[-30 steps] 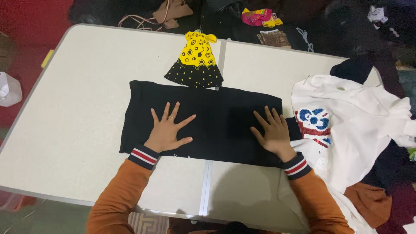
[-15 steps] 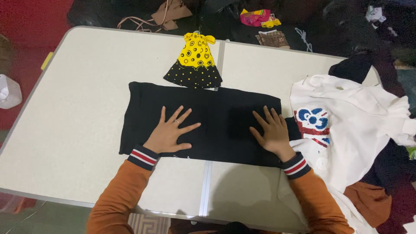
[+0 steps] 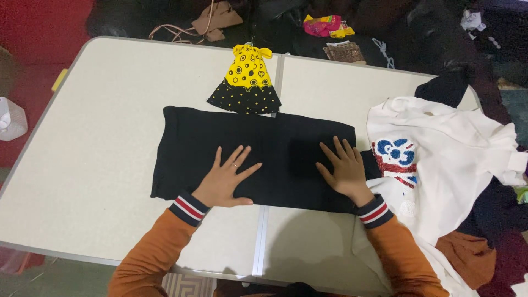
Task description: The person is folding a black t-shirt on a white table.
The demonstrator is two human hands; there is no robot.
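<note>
From overhead, the black garment [image 3: 247,151] lies flat mid-table [image 3: 99,137]. Left hand [image 3: 226,181] and right hand [image 3: 342,168] press on it, fingers spread, gripping nothing. Yellow dress [image 3: 246,80] lies just beyond it, white shirt [image 3: 440,159] right.

Home room, white folding table [image 3: 99,165] on red carpet [image 3: 38,27], loose clothes heaped [image 3: 495,220] around

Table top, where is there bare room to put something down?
Bare: the table left of the black garment, the far-left corner, and the strip between the yellow dress and white shirt. Crowded: the right edge, piled with clothes.
</note>
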